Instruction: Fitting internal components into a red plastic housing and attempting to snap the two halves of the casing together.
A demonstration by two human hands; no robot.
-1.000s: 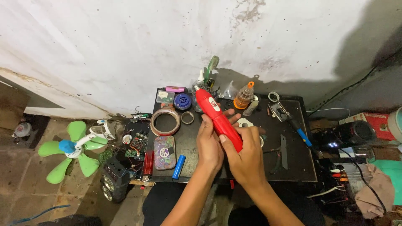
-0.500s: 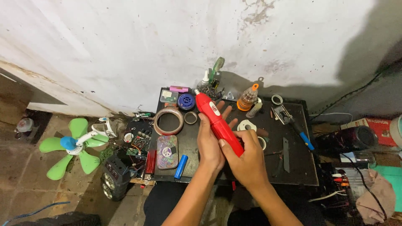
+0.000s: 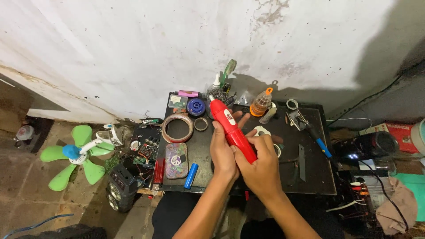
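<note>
Head view shows both my hands closed around the red tool [image 3: 232,130], left hand [image 3: 223,152] at its middle, right hand [image 3: 261,166] at its rear, now lifted slightly farther over the dark surface [image 3: 310,177], tip near the blue spool [image 3: 195,106].

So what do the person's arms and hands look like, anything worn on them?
Both forearms are bare to the bottom edge of the picture: no sleeves show. The left hand and right hand wear no gloves. No rings, watch, bracelets or other markings are visible on the fingers or wrists.
</note>
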